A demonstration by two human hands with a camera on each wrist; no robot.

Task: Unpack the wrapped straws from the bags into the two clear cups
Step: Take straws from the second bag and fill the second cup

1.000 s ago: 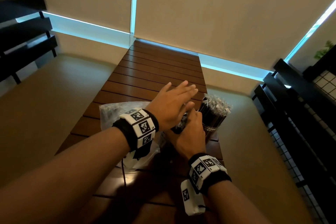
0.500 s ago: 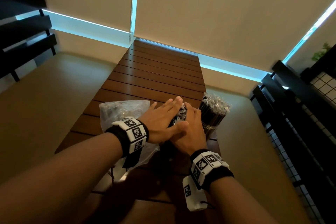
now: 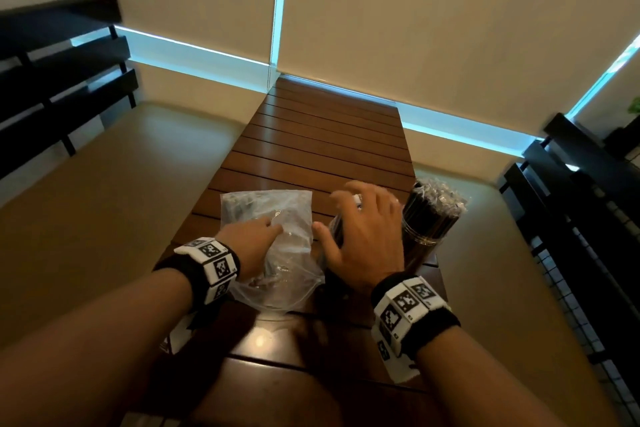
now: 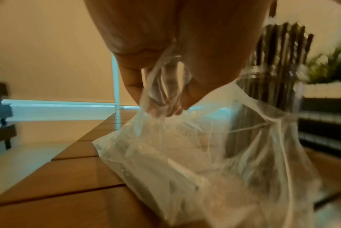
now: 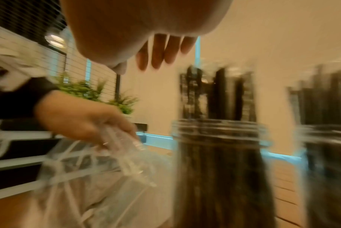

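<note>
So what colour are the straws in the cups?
Black straws in clear wrappers, seen best in the head view.

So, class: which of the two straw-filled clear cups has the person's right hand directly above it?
The nearer cup, beside the plastic bag. The right hand hovers open over its straws; the other cup, farther right, stands uncovered.

Slatted wood counter (image 3: 332, 149), centre; beige blinds (image 3: 450, 17), 12 o'clock; black railing (image 3: 62, 80), 9 o'clock; plants (image 5: 83, 89).

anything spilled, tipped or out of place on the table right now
Nothing stands out. Both clear cups stand upright, packed with black wrapped straws. The left hand pinches the crumpled clear bag; the right hand hovers open over the nearer cup.
</note>
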